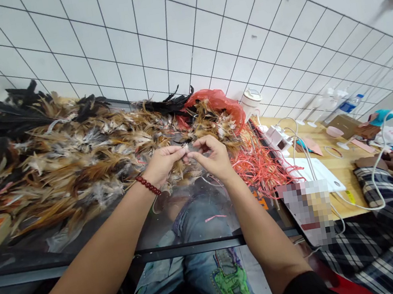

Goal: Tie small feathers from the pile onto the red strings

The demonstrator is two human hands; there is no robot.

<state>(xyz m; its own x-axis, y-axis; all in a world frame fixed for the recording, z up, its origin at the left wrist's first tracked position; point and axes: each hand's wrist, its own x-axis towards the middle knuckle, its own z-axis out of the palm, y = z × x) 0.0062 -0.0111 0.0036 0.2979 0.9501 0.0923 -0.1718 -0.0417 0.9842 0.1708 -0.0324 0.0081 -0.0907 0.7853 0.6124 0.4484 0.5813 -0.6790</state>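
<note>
"Blue denim jeans (197,271) are showing nearest us, and beyond them a dark, glossy tabletop (154,233) is bearing a thin pink strip (215,217). What are the hands doing above it?"

"The left hand (164,164), its wrist wearing a bracelet of dark-red beads (148,185), is pinching a small, pale, feathery tuft (186,147) between thumb and forefinger. The right hand (215,156) is facing it, fingers curled, thumb tip resting by the left fingertips; whether it is gripping anything, I can't tell."

"So which step are we watching?"

"Fine fingertip work on one small piece, I'm guessing; the detail is too tiny to make out. The next move is probably calling for a steady left pinch and a light, precise hold from the right."

"And where is that tuft sitting?"

"It is sitting at the left fingertips, between the two hands, near a broad heap of tan and brown feathers (97,157) that is spreading mostly leftward. Right of the hands, a tangle of salmon-pink cords (259,167) is sprawling."

"Farther back?"

"A crinkled, translucent red plastic bag (217,101) is slumping behind the feathers, and a white wall with dark grid lines (153,14) is rising beyond."
</note>
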